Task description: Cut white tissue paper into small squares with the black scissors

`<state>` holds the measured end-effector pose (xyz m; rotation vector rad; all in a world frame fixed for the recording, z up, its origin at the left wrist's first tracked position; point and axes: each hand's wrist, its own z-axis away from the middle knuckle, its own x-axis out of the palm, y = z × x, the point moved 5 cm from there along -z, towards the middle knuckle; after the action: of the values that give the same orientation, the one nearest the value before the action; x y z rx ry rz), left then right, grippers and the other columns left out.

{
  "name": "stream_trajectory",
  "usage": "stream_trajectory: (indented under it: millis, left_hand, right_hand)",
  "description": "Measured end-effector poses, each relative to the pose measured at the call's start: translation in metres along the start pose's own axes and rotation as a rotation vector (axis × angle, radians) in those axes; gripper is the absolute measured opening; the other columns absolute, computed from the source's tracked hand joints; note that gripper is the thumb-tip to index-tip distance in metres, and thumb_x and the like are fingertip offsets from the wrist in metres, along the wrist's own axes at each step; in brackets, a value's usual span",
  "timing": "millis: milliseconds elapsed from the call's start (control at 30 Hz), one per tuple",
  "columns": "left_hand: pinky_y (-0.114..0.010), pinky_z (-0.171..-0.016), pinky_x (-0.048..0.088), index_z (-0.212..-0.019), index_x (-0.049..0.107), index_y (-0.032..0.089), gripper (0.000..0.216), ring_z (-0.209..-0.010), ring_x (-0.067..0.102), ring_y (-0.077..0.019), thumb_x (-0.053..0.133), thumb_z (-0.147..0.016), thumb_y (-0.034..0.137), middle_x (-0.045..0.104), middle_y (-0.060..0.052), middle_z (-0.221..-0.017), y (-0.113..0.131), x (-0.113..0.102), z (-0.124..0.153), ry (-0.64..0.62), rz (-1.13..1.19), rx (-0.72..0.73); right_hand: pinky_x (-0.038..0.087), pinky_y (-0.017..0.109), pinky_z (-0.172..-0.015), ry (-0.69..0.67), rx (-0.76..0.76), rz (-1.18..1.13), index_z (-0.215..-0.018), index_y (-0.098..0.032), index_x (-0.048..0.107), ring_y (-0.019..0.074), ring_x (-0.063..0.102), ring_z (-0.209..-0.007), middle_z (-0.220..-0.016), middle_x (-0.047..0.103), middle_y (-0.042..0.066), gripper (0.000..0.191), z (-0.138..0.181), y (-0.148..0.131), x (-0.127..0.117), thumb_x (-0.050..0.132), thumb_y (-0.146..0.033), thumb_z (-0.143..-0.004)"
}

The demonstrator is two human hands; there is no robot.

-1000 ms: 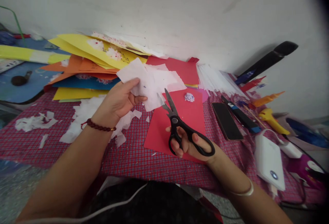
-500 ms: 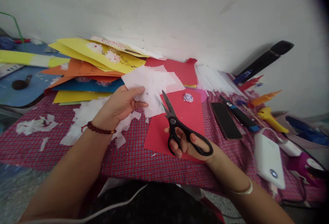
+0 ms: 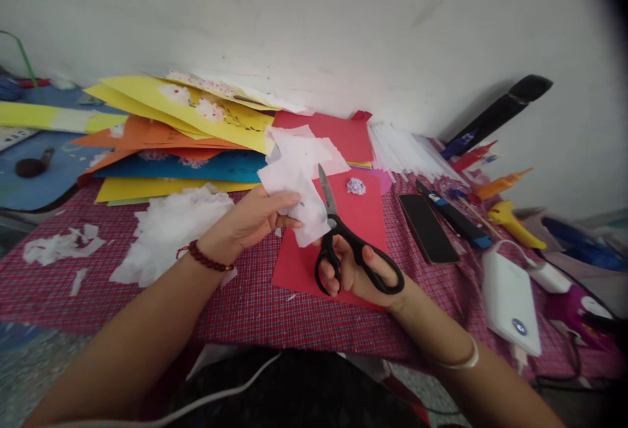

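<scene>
My left hand (image 3: pixel 252 218) pinches a thin white tissue paper (image 3: pixel 299 179) and holds it up over the table. My right hand (image 3: pixel 360 274) grips black-handled scissors (image 3: pixel 350 248) with fingers through the loops. The blades point up and away, with the paper's lower edge against them. Beneath both lies a red card sheet (image 3: pixel 360 212) with a small white-and-blue paper flower (image 3: pixel 356 186) on it. A bead bracelet circles my left wrist, a pale bangle my right.
Stacked yellow, orange and blue card sheets (image 3: pixel 181 133) lie at the back left. White paper scraps (image 3: pixel 167 231) litter the red checked tablecloth (image 3: pixel 255 303). A black phone (image 3: pixel 428 228), a white power bank (image 3: pixel 510 300), pens and a yellow glue gun (image 3: pixel 513 222) sit to the right.
My left hand has brought the tissue paper right and down to the scissors. The scissors have turned more upright and now meet the paper's edge.
</scene>
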<state>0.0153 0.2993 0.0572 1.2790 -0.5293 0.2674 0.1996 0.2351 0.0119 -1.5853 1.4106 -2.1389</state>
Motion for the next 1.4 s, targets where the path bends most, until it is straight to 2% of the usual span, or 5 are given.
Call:
stream_trajectory:
  millis: [267,633,967,1167,1400]
  left_hand:
    - [-0.022,-0.054,0.057,-0.086,0.074,0.016,0.031,-0.069,0.067,-0.0132,0.093,-0.063,0.024,0.074,-0.001,-0.081,-0.015,0.002,0.001,-0.063,0.0,-0.119]
    - [-0.02,-0.062,0.06,-0.074,0.068,0.016,0.017,-0.062,0.065,-0.0069,0.083,-0.071,0.01,0.07,0.004,-0.072,-0.015,-0.001,-0.007,0.094,0.207,-0.037]
    - [-0.021,-0.063,0.061,-0.072,0.07,0.017,0.015,-0.064,0.065,-0.0078,0.081,-0.073,0.007,0.069,0.004,-0.07,-0.013,0.0,-0.007,0.106,0.211,0.004]
    - [-0.018,-0.058,0.06,-0.079,0.075,0.017,0.015,-0.064,0.064,-0.007,0.086,-0.069,0.013,0.072,0.003,-0.076,-0.014,-0.002,-0.008,0.078,0.139,0.012]
    - [-0.017,-0.057,0.06,-0.083,0.076,0.016,0.019,-0.066,0.065,-0.0085,0.087,-0.067,0.017,0.072,0.0,-0.078,-0.02,0.0,-0.008,0.04,0.013,-0.021]
  right_hand:
    - [0.046,0.027,-0.071,0.003,-0.04,-0.02,-0.114,-0.023,0.057,0.0134,0.056,-0.074,-0.092,0.061,0.003,0.048,0.0,0.0,0.003,0.067,-0.063,-0.089]
    - [0.042,0.026,-0.06,0.124,-0.094,-0.039,-0.114,-0.028,0.062,0.0125,0.047,-0.063,-0.083,0.061,0.0,0.045,-0.004,-0.012,0.006,0.071,-0.062,-0.087]
    - [0.032,0.02,-0.042,0.218,-0.129,0.06,-0.107,-0.026,0.06,0.0069,0.034,-0.048,-0.074,0.057,-0.005,0.037,-0.001,-0.013,0.004,0.07,-0.058,-0.091]
    - [0.046,0.026,-0.064,0.13,-0.069,-0.022,-0.118,-0.028,0.057,0.0122,0.057,-0.066,-0.087,0.065,0.0,0.052,0.0,-0.004,0.006,0.071,-0.066,-0.086]
    - [0.048,0.028,-0.07,0.077,-0.092,-0.103,-0.122,-0.029,0.061,0.0133,0.061,-0.074,-0.093,0.066,0.002,0.044,-0.001,-0.005,0.002,0.066,-0.061,-0.092]
